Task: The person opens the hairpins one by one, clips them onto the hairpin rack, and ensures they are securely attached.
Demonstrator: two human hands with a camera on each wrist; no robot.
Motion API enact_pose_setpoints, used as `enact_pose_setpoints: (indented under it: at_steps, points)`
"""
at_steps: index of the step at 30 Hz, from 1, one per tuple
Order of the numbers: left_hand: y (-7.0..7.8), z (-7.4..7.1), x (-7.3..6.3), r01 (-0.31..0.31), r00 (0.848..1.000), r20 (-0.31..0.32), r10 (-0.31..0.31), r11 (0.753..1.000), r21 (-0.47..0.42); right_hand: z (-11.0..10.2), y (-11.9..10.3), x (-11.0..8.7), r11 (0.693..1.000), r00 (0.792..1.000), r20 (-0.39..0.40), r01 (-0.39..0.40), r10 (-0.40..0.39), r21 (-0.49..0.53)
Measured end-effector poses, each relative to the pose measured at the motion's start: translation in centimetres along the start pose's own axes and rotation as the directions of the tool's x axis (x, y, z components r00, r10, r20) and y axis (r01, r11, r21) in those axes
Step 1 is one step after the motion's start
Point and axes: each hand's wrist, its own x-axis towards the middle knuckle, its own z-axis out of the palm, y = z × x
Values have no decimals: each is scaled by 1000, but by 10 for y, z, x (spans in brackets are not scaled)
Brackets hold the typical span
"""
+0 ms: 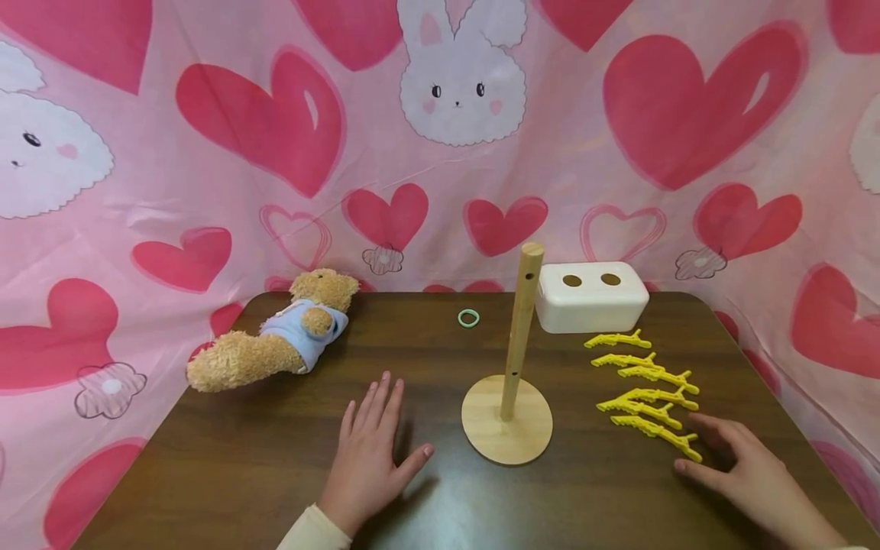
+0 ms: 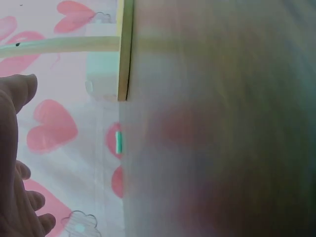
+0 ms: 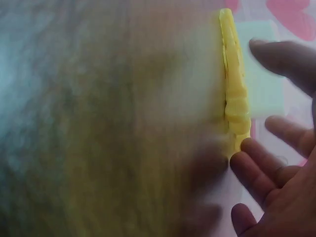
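Note:
Several yellow alligator hair clips (image 1: 655,435) lie in a loose column on the right of the table. My right hand (image 1: 745,470) is just beside the nearest ones, thumb and fingers spread apart with nothing between them. The right wrist view shows a yellow clip (image 3: 236,84) in front of the open fingers (image 3: 254,173). My left hand (image 1: 367,451) is over the table with straight fingers and holds nothing. Between the hands stands an upright wooden post (image 1: 522,328) with small holes, on a round wooden base (image 1: 481,420).
A white box (image 1: 591,309) with two round holes stands at the back right. A small mint-green ring (image 1: 469,318) lies near the back edge. At the back left a teddy bear (image 1: 296,332) in a blue top lies on its side. Behind the table (image 1: 385,328) hangs a pink heart-print cloth (image 1: 440,168).

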Motion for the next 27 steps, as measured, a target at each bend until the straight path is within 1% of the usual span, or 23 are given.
enact_pose_setpoints:
  at_steps: [2, 5, 7, 12, 15, 19, 22, 24, 27]
  points:
    - [3, 2, 1, 7, 1000, 7, -6, 1000, -20, -2, 3, 2, 1000, 999, 31, -14, 14, -10]
    - [6, 6, 2, 11, 1000, 18, -10, 998, -59, -3, 7, 4, 999, 998, 56, -25, 26, -30]
    - [8, 8, 2, 18, 999, 28, -16, 996, -90, -2, 9, 5, 999, 998, 57, -27, 29, -34]
    - [10, 16, 4, 43, 998, 47, -36, 985, -169, 1, 12, 5, 999, 1000, 23, -7, 8, -42]
    - [10, 23, 5, 63, 996, 74, -46, 968, -244, 1, 13, 6, 999, 1000, 21, -4, 5, -47]
    - [10, 33, 9, 104, 989, 139, -57, 928, -358, -1, 12, 8, 999, 999, 46, -23, 25, -49]
    - [12, 40, 12, 137, 981, 183, -66, 904, -406, -3, 11, 7, 998, 997, 65, -38, 42, -53]
    - [13, 43, 15, 147, 976, 210, -62, 894, -423, -3, 10, 6, 998, 997, 59, -41, 44, -51]
    - [17, 47, 20, 142, 969, 245, -36, 892, -429, -4, 9, 5, 997, 996, 62, -59, 62, -44]
